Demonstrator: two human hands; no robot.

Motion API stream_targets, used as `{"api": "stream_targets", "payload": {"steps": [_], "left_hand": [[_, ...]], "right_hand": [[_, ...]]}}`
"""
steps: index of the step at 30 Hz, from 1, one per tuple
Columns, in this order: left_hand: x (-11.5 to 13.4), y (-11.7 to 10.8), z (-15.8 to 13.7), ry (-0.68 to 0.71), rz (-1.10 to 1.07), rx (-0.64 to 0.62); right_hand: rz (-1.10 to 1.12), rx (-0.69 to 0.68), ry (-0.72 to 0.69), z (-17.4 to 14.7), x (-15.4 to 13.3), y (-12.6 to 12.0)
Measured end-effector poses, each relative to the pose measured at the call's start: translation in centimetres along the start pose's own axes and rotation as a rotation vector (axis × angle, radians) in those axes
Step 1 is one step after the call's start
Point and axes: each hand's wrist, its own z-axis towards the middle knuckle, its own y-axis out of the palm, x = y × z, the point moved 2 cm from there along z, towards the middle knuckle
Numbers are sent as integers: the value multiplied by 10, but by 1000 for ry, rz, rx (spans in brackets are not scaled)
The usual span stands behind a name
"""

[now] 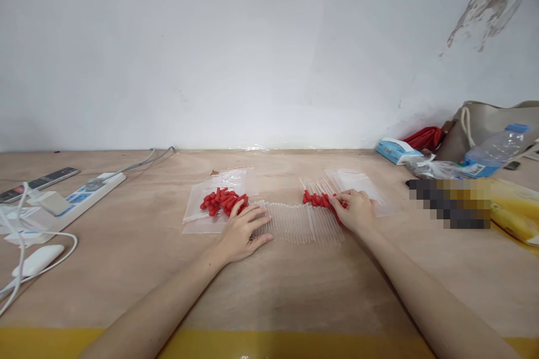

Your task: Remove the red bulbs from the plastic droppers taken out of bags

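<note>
A row of clear thin tubes (290, 223) lies side by side on the wooden table. My left hand (244, 231) rests over the row's left end, fingers spread and flat against the tubes. Just behind that hand, a heap of small red rubber bulbs (219, 201) sits on a clear plastic bag (196, 219). Toward the right end, more red bulbs (314, 199) line the far ends of tubes, with thin pale stems (318, 185) beyond them. My right hand (354, 210) is closed at this end, thumb and forefinger pinching a red bulb, which the fingers partly hide.
Another clear bag (362, 185) lies behind my right hand. At left are a power strip (90, 196) with cables, a phone (40, 184) and a white case (39, 259). A tissue pack (398, 151), a water bottle (499, 151) and a yellow package (516, 207) stand at right.
</note>
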Motion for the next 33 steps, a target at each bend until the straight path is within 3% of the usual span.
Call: {"api": "stream_targets", "payload": {"steps": [6,9,13,20,33], "left_hand": [[-1,-2,-2,-25,38,94],[-1,-4,-3,-67,70,198],[2,-7,-3,-61,161,292],[13,-1,-4,57,209,267],[25,-3,-5,129,167,251]], "right_hand": [[150,25,96,-3,-10,-11],[270,25,-26,-13,-27,-13],[350,37,-298,-33,-59,-8],[388,6,-541,-51,-95,-14],[288,38,-633,-59,-95,-5]]}}
